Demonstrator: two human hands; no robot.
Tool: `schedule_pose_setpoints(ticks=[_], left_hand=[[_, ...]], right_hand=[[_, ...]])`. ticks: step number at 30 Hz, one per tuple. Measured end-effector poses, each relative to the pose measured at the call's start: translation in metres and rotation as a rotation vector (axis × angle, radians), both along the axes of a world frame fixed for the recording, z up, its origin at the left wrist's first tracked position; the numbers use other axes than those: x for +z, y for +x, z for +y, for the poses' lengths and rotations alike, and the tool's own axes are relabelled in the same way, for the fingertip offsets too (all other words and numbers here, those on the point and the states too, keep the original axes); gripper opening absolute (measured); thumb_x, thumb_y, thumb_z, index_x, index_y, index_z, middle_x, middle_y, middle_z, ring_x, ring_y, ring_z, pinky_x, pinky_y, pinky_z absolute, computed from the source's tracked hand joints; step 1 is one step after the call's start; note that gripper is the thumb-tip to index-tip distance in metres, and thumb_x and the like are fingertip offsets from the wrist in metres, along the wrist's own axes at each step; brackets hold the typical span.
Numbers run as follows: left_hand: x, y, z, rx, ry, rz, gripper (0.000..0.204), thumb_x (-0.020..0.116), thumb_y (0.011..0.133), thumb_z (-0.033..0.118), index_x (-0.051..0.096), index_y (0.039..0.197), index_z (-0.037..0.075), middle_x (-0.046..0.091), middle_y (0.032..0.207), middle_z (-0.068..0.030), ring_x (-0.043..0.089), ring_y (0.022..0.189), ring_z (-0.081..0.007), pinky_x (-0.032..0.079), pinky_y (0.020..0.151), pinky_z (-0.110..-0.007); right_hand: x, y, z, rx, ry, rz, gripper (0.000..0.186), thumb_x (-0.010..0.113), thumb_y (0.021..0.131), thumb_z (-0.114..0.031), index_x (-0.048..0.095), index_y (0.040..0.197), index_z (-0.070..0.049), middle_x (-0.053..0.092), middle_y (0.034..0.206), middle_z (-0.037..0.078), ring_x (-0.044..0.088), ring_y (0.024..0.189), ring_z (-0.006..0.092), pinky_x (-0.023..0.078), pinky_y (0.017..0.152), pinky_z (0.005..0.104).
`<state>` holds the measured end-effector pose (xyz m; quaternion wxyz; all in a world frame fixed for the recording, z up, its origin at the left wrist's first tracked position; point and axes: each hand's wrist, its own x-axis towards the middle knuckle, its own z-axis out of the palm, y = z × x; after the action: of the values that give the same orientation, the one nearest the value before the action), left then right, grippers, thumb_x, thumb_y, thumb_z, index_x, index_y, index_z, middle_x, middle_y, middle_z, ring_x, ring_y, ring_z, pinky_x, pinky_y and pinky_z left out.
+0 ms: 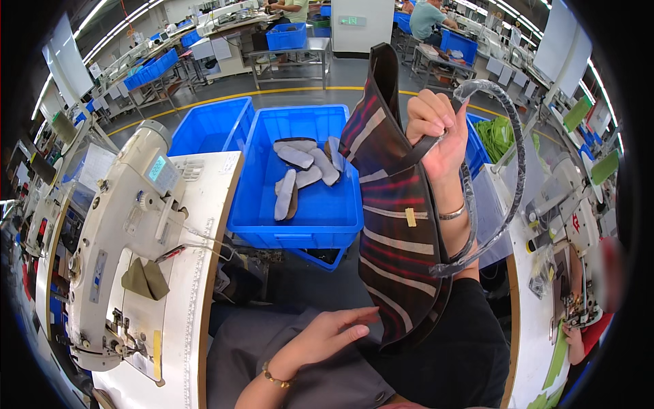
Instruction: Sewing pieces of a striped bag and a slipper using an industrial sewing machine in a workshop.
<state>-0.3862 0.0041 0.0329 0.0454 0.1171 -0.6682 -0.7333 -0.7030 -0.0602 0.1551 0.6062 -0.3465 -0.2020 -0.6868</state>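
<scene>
A dark striped handbag [398, 238], with bands of brown, red and beige, hangs tilted in front of my lap. My right hand [439, 129] is raised and closed around a thin dark strap [411, 161] at the bag's upper side. Beside that hand loops a long handle [516, 170] wrapped in clear plastic. A small yellow tape piece [410, 217] sticks to the striped panel. My left hand [325, 335] lies low, fingers stretched out, with the fingertips at the bag's lower left edge; whether they touch it I cannot tell.
A blue bin [293, 235] holding several grey padded pieces [300, 160] stands ahead, another blue bin [214, 123] behind it. A sewing machine [122, 225] occupies the left table, with an olive fabric piece [145, 279]. At right, another person's hand [574, 341] is near a second machine [579, 300].
</scene>
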Motion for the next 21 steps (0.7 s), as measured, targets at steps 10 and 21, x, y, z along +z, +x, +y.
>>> schedule_pose_setpoints(ticks=[10,21], left_hand=[[-0.013,0.003,-0.010,0.126,-0.067,-0.089,0.049,0.054,0.104,0.030,0.050,0.142,-0.002,0.067,0.127,-0.0154,0.062,0.118,-0.0192,0.047,0.101,-0.032],[-0.033,0.015,-0.014,0.250,-0.072,-0.064,0.049,0.053,0.105,0.032,0.052,0.139,-0.003,0.068,0.124,-0.0137,0.062,0.114,-0.0177,0.047,0.099,-0.030]], right_hand=[[0.017,0.014,-0.001,0.073,-0.019,-0.036,0.052,0.058,0.099,-0.039,0.033,0.062,-0.012,0.040,0.075,0.001,0.040,0.075,0.0140,0.047,0.067,0.0256],[0.035,0.029,-0.009,0.098,-0.030,-0.052,0.055,0.062,0.096,-0.043,0.034,0.062,-0.011,0.040,0.074,0.001,0.040,0.073,0.0130,0.048,0.061,0.0234]])
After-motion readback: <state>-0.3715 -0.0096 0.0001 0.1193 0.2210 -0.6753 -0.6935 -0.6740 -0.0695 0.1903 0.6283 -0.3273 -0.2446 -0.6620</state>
